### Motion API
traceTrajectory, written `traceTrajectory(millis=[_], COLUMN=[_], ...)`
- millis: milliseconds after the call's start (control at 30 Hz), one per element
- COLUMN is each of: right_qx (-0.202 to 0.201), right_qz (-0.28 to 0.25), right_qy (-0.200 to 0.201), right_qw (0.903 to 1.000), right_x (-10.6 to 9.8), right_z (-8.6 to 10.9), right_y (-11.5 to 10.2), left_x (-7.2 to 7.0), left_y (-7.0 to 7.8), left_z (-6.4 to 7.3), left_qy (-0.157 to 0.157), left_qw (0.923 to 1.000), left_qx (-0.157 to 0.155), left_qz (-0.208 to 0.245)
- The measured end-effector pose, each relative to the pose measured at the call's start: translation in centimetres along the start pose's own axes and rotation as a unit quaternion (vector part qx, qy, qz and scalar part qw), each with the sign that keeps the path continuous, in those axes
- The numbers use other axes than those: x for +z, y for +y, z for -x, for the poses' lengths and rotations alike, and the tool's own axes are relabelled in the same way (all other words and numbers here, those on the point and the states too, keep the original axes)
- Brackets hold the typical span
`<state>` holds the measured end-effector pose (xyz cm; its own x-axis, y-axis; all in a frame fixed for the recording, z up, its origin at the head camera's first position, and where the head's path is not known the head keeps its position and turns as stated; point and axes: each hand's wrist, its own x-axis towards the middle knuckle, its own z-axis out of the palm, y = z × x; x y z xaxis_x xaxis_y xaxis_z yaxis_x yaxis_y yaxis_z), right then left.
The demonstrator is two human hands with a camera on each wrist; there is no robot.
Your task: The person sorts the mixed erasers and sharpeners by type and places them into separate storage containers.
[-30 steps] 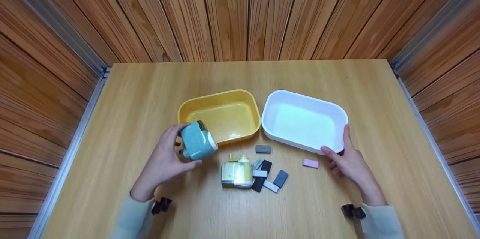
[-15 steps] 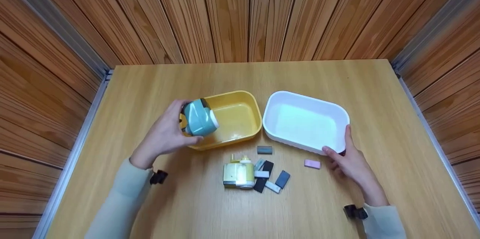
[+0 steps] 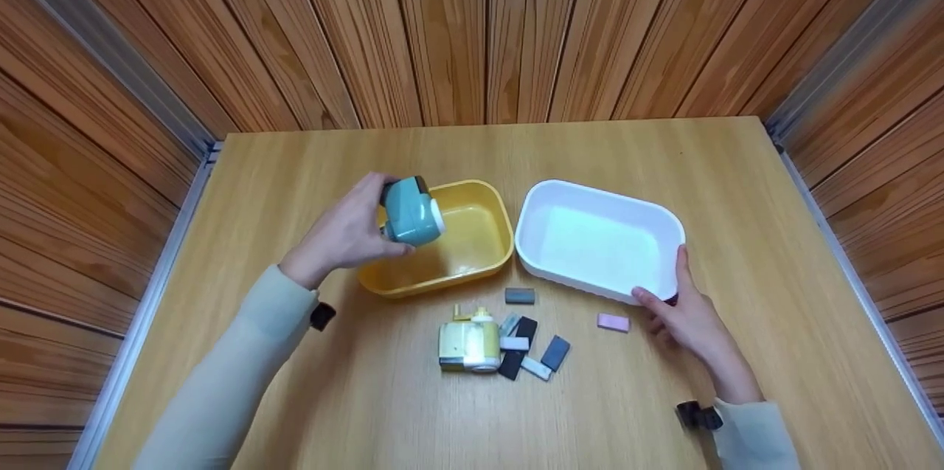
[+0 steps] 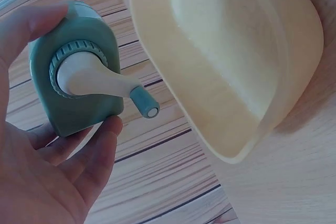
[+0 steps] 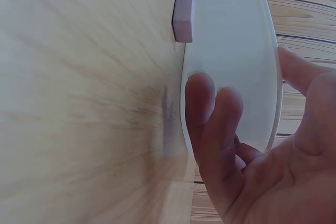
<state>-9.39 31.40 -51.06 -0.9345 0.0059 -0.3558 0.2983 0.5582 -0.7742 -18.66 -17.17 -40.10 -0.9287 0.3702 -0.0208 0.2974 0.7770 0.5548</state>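
My left hand (image 3: 350, 230) holds a teal crank pencil sharpener (image 3: 411, 212), thumb and fingers round its sides. The sharpener is tilted above the left part of a yellow plastic tub (image 3: 472, 256). In the left wrist view its white crank handle (image 4: 105, 80) with a teal knob faces the camera. My right hand (image 3: 689, 319) grips the near right corner of a white plastic tub (image 3: 590, 249), thumb at the near rim, index finger along the right side. The right wrist view shows other fingers (image 5: 223, 129) curled against the white tub's outer wall.
A pale yellow crank sharpener (image 3: 461, 343) sits on the table in front of the tubs. Beside it lie several small eraser-like blocks, among them a navy one (image 3: 555, 353) and a grey one (image 3: 520, 296). A pink block (image 3: 613, 322) lies near my right hand.
My left hand has carried the teal sharpener forward and to the right, from the yellow tub's near left corner to above its inside. My right hand stays at the white tub's corner.
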Motion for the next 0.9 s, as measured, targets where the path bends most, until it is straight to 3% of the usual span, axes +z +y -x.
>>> traceTrajectory(millis=[267,533,900], right_qx=[0.0,0.004,-0.005], right_qz=[0.009,0.007,0.008], right_qy=[0.008,0.008,0.006], right_qw=[0.9999,0.9999,0.9999], right_x=[0.1,0.1,0.2], right_z=[-0.1,0.0,0.2], right_y=[0.0,0.0,-0.1], left_x=[0.6,2.6,4.8], left_y=[1.4,2.8,3.0], left_z=[-3.0,-6.3,-8.3], left_qy=[-0.022,-0.059,-0.123], left_qw=[0.9995,0.9975,0.9911], left_qx=[0.016,0.007,-0.018], left_qz=[-0.015,-0.037,-0.048])
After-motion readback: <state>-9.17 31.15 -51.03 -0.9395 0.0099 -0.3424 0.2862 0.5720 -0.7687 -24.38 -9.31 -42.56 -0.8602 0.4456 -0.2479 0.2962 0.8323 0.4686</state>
